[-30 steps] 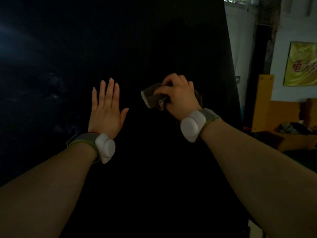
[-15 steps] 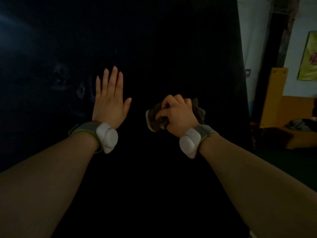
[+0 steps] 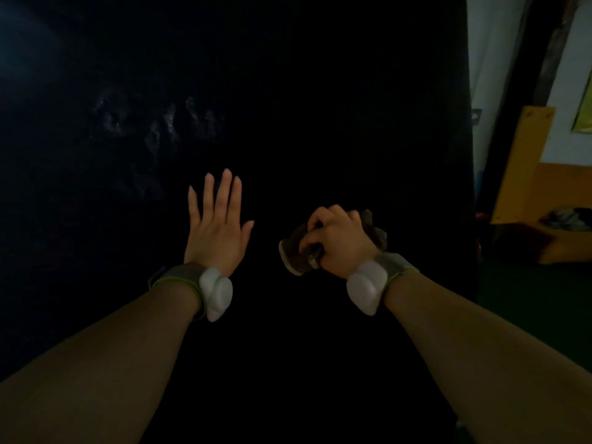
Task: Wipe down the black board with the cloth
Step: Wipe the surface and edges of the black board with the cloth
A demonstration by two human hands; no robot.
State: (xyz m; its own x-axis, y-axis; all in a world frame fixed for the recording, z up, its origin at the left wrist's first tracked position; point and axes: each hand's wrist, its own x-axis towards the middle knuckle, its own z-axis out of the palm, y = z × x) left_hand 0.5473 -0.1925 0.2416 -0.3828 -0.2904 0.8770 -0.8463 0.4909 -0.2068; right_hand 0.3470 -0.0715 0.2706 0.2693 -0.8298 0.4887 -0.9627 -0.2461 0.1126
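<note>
A black board (image 3: 320, 91) fills the dim view, faint smudges (image 3: 160, 123) at its upper left. Below them the left hand (image 3: 217, 229) spreads flat toward it, grip wide open, fingers straight, holding nothing. Just to the right, the right hand (image 3: 339, 241) curls its grip tight round a bunched grey-brown cloth (image 3: 293, 256), in front of the board's middle (white devices (image 3: 216, 293) sit on both wrists). Yellow furniture (image 3: 525, 161) stands beyond the board's right edge.

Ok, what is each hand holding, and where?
The right hand grips the cloth around its bunched middle, ends sticking out both sides. The left hand holds nothing, fingers straight, by the black board.
</note>
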